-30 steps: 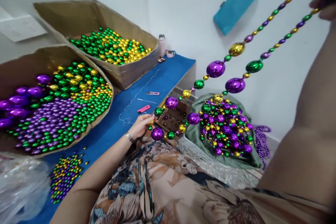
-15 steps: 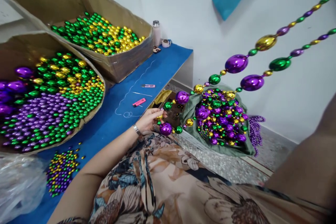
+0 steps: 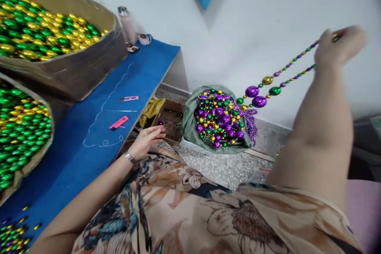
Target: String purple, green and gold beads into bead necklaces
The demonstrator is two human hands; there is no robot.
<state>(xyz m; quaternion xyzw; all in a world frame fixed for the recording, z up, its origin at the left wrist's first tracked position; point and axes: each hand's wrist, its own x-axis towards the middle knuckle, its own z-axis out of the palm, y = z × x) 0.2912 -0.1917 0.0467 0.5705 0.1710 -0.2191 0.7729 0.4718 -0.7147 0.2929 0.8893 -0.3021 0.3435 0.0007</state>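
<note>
My right hand (image 3: 342,45), raised at the far right, is closed around one end of a bead necklace (image 3: 252,91) in purple, green and gold. Its two strands slope down leftward, the larger beads hanging over the right side of an open green sack (image 3: 187,117) full of similar strung beads (image 3: 220,115). My left hand (image 3: 149,141) is near the table's front edge, fingers stretched out and holding nothing. Behind it on the blue table (image 3: 149,73) lie a pink lighter (image 3: 119,123), a pink-handled cutter (image 3: 129,98), a needle (image 3: 122,111) and a looped thread (image 3: 98,117).
Two large cardboard boxes of loose beads, one at the back (image 3: 89,63) and one at left (image 3: 47,158), occupy the table's left side. A flask (image 3: 127,25) stands at the far end. Loose beads (image 3: 13,232) lie lower left. Beside the sack hang purple beads (image 3: 251,127).
My left hand has let go of the necklace's lower end. The necklace has swung away to the right over the sack, and my right hand has come into view. The camera view has turned rightward.
</note>
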